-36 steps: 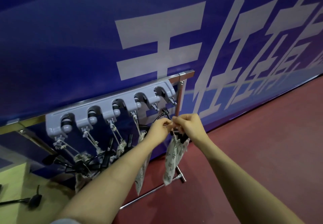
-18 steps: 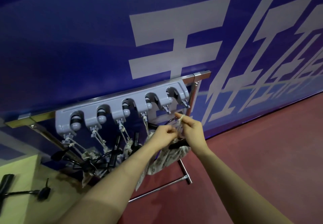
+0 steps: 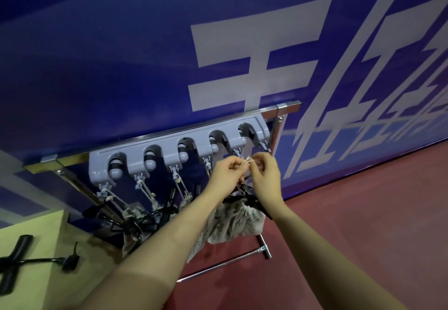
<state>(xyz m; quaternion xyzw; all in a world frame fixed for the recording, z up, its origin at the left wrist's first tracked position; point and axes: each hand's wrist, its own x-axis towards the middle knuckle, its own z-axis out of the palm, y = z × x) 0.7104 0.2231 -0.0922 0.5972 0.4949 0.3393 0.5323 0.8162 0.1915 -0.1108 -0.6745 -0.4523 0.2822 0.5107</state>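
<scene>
A: Start closest to you. What hangs under the wrists?

B: The patterned pouch, bunched up and dangling free in front of the stand's lower bar, with something black across its neck. A second ago it hung long and lower; now it rides higher.

A: And the hands?

B: Both have come up with it. The left hand and right hand meet fingertip to fingertip, fingers curled, each pinching the pale cord that carries the pouch.

A: How near is the cord to a peg?

B: Just below the two end hooks of the grey rack. The last one looks bare; I cannot tell which they mean to use, and the loop is not over either yet.

A: So the lift is done?

B: I judge so. What remains is spreading the loop and slipping it on. Other pouches already hang further left, the chrome rail tops the rack, and the blue banner stands behind.
</scene>
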